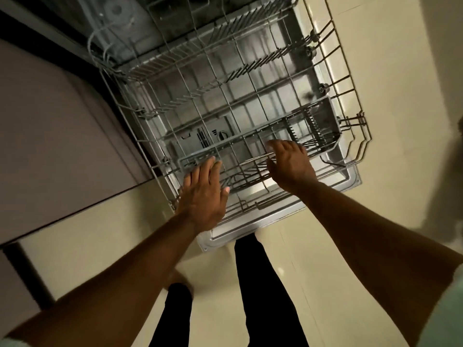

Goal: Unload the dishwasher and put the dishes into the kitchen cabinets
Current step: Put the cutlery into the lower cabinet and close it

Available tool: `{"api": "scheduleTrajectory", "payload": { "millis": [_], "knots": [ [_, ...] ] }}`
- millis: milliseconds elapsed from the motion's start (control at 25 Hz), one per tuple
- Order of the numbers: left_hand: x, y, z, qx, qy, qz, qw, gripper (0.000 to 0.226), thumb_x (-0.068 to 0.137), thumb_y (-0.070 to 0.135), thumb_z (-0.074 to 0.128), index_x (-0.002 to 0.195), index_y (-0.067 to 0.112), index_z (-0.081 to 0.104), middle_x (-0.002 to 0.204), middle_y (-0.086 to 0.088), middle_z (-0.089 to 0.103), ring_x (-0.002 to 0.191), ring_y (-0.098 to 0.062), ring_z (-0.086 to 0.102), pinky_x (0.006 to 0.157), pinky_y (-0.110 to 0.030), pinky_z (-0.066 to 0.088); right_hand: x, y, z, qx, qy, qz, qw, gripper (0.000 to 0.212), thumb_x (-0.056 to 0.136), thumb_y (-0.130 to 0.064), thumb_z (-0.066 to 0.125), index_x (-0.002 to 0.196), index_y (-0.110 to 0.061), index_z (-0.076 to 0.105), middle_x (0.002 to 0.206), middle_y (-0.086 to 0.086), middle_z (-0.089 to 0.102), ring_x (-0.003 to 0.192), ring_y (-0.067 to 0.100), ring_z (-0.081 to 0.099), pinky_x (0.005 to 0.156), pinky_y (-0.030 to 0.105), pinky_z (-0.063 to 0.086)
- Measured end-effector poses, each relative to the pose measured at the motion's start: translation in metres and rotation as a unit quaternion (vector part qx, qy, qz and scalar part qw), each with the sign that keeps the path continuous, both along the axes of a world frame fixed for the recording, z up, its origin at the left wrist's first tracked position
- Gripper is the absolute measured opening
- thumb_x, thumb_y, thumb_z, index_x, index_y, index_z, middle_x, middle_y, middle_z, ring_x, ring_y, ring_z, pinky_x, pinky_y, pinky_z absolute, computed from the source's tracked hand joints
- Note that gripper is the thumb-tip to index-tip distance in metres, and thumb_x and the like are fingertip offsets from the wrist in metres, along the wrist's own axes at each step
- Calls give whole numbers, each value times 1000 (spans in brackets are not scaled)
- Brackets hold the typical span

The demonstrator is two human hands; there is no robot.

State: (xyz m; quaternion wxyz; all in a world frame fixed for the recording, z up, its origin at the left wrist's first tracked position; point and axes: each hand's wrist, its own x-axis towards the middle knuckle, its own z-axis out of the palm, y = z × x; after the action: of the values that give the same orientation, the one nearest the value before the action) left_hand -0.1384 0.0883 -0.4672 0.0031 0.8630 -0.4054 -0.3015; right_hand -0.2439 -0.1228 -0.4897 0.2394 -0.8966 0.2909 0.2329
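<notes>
dishwasher rack (225, 96): a grey coated-wire grid with rows of thin slanted tines, drawn fully out of the machine and sitting over the lowered dishwasher door (250, 226), whose inner face is dull pressed steel with a rounded raised rim. through the wire the moulded detergent dispenser (213, 136) shows in the door panel. a long grey plastic cutlery basket (330, 116), slotted along its sides, stands in the rack's front right part.

the left hand (204, 194) lies palm down on the rack's front left rim, fingers straight and together, gripping nothing. the right hand (290, 164) is at the front rail just beside the basket, fingers bent over a wire and thumb beneath it, so it grasps the rack (motion blur softens the fingertips).

behind the rack opens the grey tub (125, 16). left of the machine is a smooth matt mauve cabinet front (50, 146). glossy cream floor tiles (350, 234) spread below, with the person's black trouser legs (263, 284) standing at the door's edge.
</notes>
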Motion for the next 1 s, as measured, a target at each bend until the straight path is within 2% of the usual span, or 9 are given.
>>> {"api": "scheduleTrajectory", "payload": {
  "millis": [120, 240, 360, 560, 680, 880, 1000],
  "knots": [
    [3, -14, -19, 5, 2, 8, 1000, 58, 97, 40, 38, 148, 15, 26, 157, -6, 23, 139, -26, 28, 110, -45, 27, 5, -14, -18, -1, 13, 28, 1000, 39, 97, -23, 50, 136, -22, 50, 138, 7, 54, 131, 27, 42, 109, 41, 28],
    [10, -19, -27, -4, 2, 35, 999, 54, 98, 38, 38, 146, 16, 31, 157, -6, 22, 139, -27, 28, 109, -47, 30, 12, -20, -28, -39, -1, 21, 999, 25, 95, -25, 54, 119, -25, 61, 120, 5, 65, 116, 25, 54, 99, 39, 33],
    [14, -18, -24, -28, -2, 54, 998, 51, 97, 37, 40, 143, 17, 36, 155, -5, 25, 138, -25, 29, 107, -46, 30, 20, -22, -30, -69, 9, 52, 996, 16, 94, -22, 55, 107, -21, 65, 108, 4, 68, 106, 24, 57, 94, 38, 34],
    [14, -3, -6, -32, -23, 41, 998, 57, 93, 38, 48, 144, 16, 33, 157, -8, 20, 140, -28, 26, 109, -47, 30, 19, -14, -12, -65, -69, 72, 993, 14, 92, -14, 55, 99, -21, 65, 99, 4, 64, 95, 24, 60, 88, 37, 32],
    [7, 11, 8, -29, -33, 33, 998, 67, 92, 40, 53, 148, 15, 26, 159, -8, 13, 143, -29, 20, 112, -48, 26, 21, 16, 10, -63, -126, 153, 978, 20, 87, -11, 64, 106, -18, 67, 101, 6, 65, 92, 26, 62, 88, 40, 40],
    [-6, 43, 39, -24, -2, 47, 999, 69, 93, 40, 54, 150, 14, 26, 159, -7, 20, 143, -29, 21, 113, -46, 23, 16, 98, 44, -37, -189, 210, 959, 28, 78, -6, 72, 102, -19, 71, 99, 5, 64, 91, 25, 62, 80, 38, 43],
    [-11, 83, 68, -3, 4, 18, 1000, 58, 95, 37, 51, 146, 14, 35, 156, -6, 26, 141, -25, 25, 111, -40, 23, 14, 156, 63, -25, -195, 213, 957, 23, 77, -7, 67, 98, -15, 71, 96, 8, 64, 92, 28, 62, 80, 39, 41]
  ]
}}
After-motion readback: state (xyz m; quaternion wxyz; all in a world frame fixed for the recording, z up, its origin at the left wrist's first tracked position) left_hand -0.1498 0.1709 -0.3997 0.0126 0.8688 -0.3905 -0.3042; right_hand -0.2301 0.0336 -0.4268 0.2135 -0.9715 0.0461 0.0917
